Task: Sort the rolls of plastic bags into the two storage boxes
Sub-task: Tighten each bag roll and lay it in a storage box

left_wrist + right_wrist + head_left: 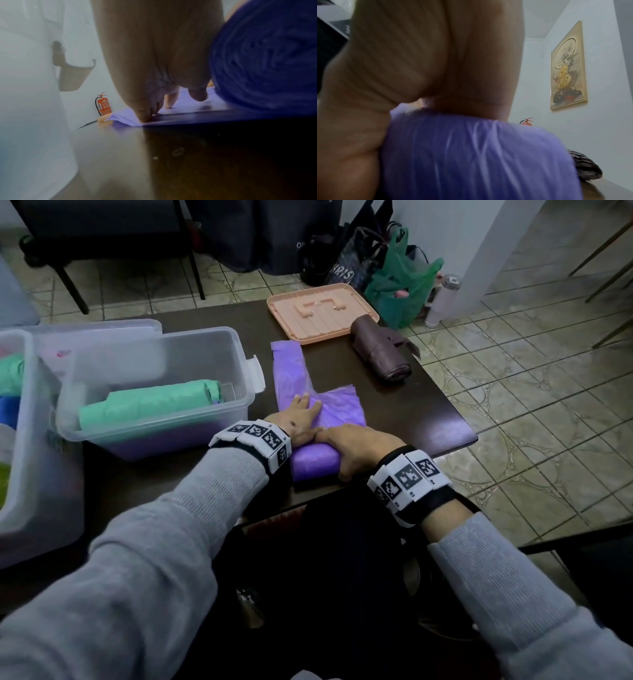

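My right hand [349, 448] wraps the purple roll [313, 462]; my left hand [297, 419] lies spread, flattening its loose tail [291, 368] so it winds evenly.

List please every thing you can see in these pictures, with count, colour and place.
purple roll: 1, purple, near table edge, partly unrolled
green roll: 1, green, inside the clear box
clear box: 1, clear, table left
second box: 1, clear, far left, cut off
brown roll: 1, dark brown, table right
lid: 1, peach, far table edge
table: 1, dark brown
fire extinguisher: 1, red, by wall
picture: 1, yellowish, on wall
left hand: flat on the unrolled purple plastic
right hand: grips purple roll
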Demonstrator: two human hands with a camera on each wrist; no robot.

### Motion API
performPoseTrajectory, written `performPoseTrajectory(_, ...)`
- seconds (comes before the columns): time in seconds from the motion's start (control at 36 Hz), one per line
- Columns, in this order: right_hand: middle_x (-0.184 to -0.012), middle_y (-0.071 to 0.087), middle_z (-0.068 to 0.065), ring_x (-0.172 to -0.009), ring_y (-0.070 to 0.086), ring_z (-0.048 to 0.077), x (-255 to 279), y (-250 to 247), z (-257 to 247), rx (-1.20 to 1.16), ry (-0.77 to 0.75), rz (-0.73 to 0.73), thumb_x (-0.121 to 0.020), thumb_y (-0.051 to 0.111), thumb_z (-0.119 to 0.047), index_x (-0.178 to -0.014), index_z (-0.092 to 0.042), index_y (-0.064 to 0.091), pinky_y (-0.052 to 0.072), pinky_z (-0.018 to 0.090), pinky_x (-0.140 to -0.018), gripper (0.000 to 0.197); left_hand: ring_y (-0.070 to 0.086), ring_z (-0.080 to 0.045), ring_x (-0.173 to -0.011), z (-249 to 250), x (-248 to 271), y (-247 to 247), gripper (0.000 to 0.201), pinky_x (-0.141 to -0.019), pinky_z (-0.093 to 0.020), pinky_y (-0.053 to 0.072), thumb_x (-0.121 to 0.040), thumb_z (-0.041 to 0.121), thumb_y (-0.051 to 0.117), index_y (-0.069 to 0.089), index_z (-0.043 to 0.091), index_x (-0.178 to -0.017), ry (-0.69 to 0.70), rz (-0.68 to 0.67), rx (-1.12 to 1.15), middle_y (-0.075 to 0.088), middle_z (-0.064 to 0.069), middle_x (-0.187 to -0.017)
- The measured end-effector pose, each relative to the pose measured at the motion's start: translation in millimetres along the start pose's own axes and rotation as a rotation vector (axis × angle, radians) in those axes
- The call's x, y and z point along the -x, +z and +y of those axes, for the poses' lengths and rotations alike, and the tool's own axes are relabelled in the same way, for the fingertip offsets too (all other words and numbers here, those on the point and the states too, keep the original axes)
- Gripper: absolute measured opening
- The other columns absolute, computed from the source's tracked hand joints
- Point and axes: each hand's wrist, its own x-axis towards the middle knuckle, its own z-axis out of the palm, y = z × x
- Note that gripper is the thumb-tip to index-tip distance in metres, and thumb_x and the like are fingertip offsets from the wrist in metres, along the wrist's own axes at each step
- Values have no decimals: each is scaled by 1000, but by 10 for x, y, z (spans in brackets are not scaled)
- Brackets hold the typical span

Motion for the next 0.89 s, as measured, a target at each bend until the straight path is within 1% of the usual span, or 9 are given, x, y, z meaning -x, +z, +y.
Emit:
performPoseTrajectory(0.14,-119,60,9,-109,55,27,7,25,-23,-63,-26,-11,-69,67,-3,-141,-30,35,47,36,-92,84,-8,-28,-146,-29,-9,-26,72,-118,-40,2,-98,35,43,-1,13,-151,20,-29,-27,-11,-16,-157)
performPoseTrajectory(0.28,-121,59,9,-111,54,28,-4,47,-23,-86,-36,-4,-69,69,-3,-137,-25,40,46,32,-88,77,-9,-26,-146,-42,7,-39,72,-118,-37,1,-99,35,42,-1,13,-151,22,-32,-35,-12,-15,-157)
performPoseTrajectory(0.42,-121,58,9,-108,54,26,-18,42,-18,-99,-43,-11,-69,70,-4,-131,-19,46,41,26,-81,69,-8,-24,-146,-50,1,-41,74,-118,-35,1,-99,35,41,-2,5,-150,5,-10,-20,-9,-12,-158)
performPoseTrajectory(0.53,-123,53,6,-110,52,24,-37,58,-28,-109,-53,-18,-69,74,-5,-129,-16,49,38,24,-80,66,-8,-23,-146,-64,6,-28,74,-118,-34,0,-99,36,40,-3,5,-150,14,3,-17,-9,-11,-158)
performPoseTrajectory(0.64,-108,40,3,-102,49,22,-39,83,-11,-107,-57,20,-65,81,-12,-128,-17,51,34,21,-77,70,-8,-23,-146,-88,0,-11,73,-117,-34,0,-99,36,40,-3,5,-150,24,19,11,-9,-12,-158)
performPoseTrajectory(0.69,-106,44,1,-97,48,19,-50,105,11,-140,-60,59,-63,83,-12,-125,-16,51,32,19,-72,71,-7,-23,-146,-97,10,-14,76,-118,-34,1,-97,36,44,-2,6,-150,23,26,42,-8,-11,-158)
performPoseTrajectory(0.78,-104,51,-1,-90,45,15,-48,130,47,-239,-29,122,-58,85,-11,-110,-17,47,33,24,-70,65,-2,-23,-147,-91,32,-29,79,-118,-36,6,-94,34,51,2,7,-151,24,52,119,-2,-13,-159)
performPoseTrajectory(0.83,-101,54,-1,-89,47,16,-46,135,70,-256,-17,135,-57,86,-13,-100,-19,45,36,27,-69,60,8,-26,-146,-70,68,-42,79,-118,-37,12,-94,34,53,4,7,-150,16,96,186,7,-17,-157)
performPoseTrajectory(0.89,-99,56,-1,-90,51,17,-54,131,87,-266,-15,128,-56,87,-16,-96,-20,47,39,28,-70,57,19,-28,-143,-41,100,-52,77,-115,-37,18,-92,31,56,11,5,-149,18,163,222,17,-19,-155)
